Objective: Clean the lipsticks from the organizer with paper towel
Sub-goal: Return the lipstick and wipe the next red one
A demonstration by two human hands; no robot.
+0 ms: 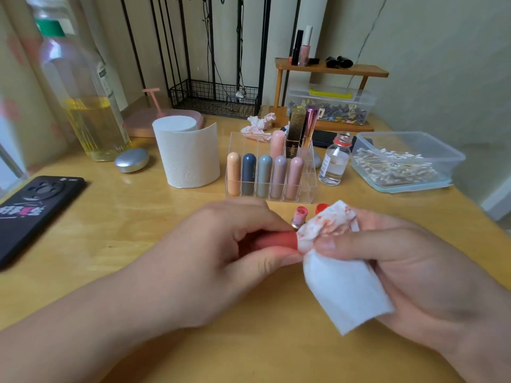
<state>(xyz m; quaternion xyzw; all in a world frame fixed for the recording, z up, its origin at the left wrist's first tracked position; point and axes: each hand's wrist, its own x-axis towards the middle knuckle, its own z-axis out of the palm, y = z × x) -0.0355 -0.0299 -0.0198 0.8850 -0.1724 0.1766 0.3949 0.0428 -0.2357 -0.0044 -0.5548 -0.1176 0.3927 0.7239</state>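
Head view, the only one supplied. The left hand has its fingers closed around a coral-red lipstick tube, held level so that its right end is presented to the other hand. The right hand has its fingers closed on a folded paper towel, pinching the red-stained upper part against that end of the tube; the clean lower part hangs free. Judgement: the tube is steadied by one hand so the other can rub, and wiping of this piece is in progress.

At 12 o'clock from the hands, on the worktop, an uncapped lipstick stands upright with a red cap just beside it, apparently set aside within easy reach.

Further toward 12 o'clock stands the clear organizer. Its front row holds five capsule-shaped lipsticks, with one front compartment empty at the right; the back row holds a pink capsule, a black and gold tube and a metallic pink one. Several therefore appear to await cleaning.

At 11 o'clock a paper towel roll stands within reach as supply. A used, stained wad lies behind the organizer. At 2 o'clock an open plastic box holds cotton swabs, with a small uncapped glass bottle of clear liquid beside it
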